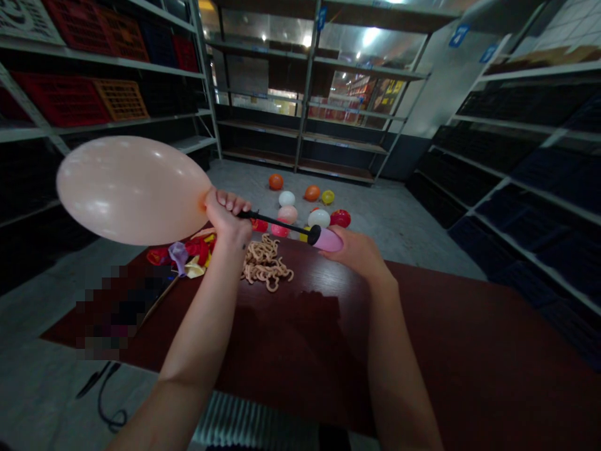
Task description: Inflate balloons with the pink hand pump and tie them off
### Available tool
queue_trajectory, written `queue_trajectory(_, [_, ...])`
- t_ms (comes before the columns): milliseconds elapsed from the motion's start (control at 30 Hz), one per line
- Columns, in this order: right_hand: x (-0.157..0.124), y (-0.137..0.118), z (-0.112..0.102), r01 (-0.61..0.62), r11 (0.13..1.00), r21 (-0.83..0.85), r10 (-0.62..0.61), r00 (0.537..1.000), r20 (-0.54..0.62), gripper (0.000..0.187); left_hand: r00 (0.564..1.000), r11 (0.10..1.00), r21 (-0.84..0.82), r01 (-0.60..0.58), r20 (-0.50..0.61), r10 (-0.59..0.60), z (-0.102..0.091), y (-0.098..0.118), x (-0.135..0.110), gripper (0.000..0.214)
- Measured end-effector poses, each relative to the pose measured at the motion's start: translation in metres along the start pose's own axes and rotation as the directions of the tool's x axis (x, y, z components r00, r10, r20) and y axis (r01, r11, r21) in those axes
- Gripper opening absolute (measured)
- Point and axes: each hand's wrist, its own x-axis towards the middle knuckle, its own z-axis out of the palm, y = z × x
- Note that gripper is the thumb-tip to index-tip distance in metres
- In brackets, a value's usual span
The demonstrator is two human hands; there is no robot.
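Note:
A large peach balloon (pixel 134 191), inflated, extends to the left from my left hand (pixel 228 216). My left fingers are closed around its neck, where it meets the dark end of a balloon pump. The pump's black rod (pixel 277 222) is drawn out and runs right to a black cap and a pink barrel (pixel 329 239). My right hand (pixel 359 254) is wrapped around that pink barrel. Below the pump, a tangled pile of beige twisted strands (pixel 265 262) lies on the table. Uninflated balloons (pixel 185 255) in red, purple and cream lie left of it, partly behind my left forearm.
The dark red-brown table (pixel 451 338) spans the front. Beyond it, several inflated balloons (pixel 319 218) rest on the grey floor. Shelves with crates (pixel 61 97) stand left, a metal rack (pixel 303 134) at the back, dark crates (pixel 488 125) right. A blurred-out patch (pixel 113 313) covers the table's left end.

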Motion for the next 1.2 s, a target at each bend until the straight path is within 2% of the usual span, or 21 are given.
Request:
queue_trajectory(233, [-0.003, -0.010, -0.006, 0.044, 0.994, -0.102, -0.059, 0.987, -0.148, 0.039, 0.995, 0.996, -0.009, -0.091, 0.035, 0.091, 0.015, 0.005, -0.020, 0.050])
queue_trajectory(400, [-0.002, -0.016, -0.007, 0.061, 0.991, -0.116, -0.082, 0.979, -0.184, 0.040, 0.996, 0.998, -0.017, -0.062, 0.064, 0.063, 0.019, -0.001, -0.029, 0.054])
queue_trajectory(533, [-0.002, -0.028, -0.009, 0.076, 0.990, -0.122, -0.099, 0.976, -0.196, 0.040, 0.995, 1.000, -0.016, -0.019, 0.094, 0.020, 0.017, -0.019, -0.038, 0.057])
queue_trajectory(733, [-0.004, -0.049, -0.014, 0.082, 0.983, -0.166, -0.107, 0.983, -0.152, 0.036, 0.987, 1.000, -0.006, 0.029, 0.155, -0.027, 0.011, -0.054, -0.057, 0.056])
queue_trajectory(900, [-0.002, -0.051, -0.009, 0.086, 0.985, -0.152, -0.107, 0.985, -0.138, 0.038, 0.993, 0.998, 0.036, 0.059, 0.100, -0.063, 0.005, -0.066, -0.059, 0.057])
queue_trajectory(1067, [0.004, -0.058, 0.003, 0.095, 0.980, -0.172, -0.141, 0.950, -0.279, 0.038, 0.999, 0.999, 0.030, 0.046, 0.020, -0.046, 0.002, -0.064, -0.047, 0.050])
queue_trajectory(1200, [0.006, -0.063, 0.005, 0.132, 0.978, -0.161, -0.177, 0.935, -0.308, 0.036, 0.999, 0.999, -0.013, 0.034, -0.032, -0.035, 0.003, -0.056, -0.037, 0.046])
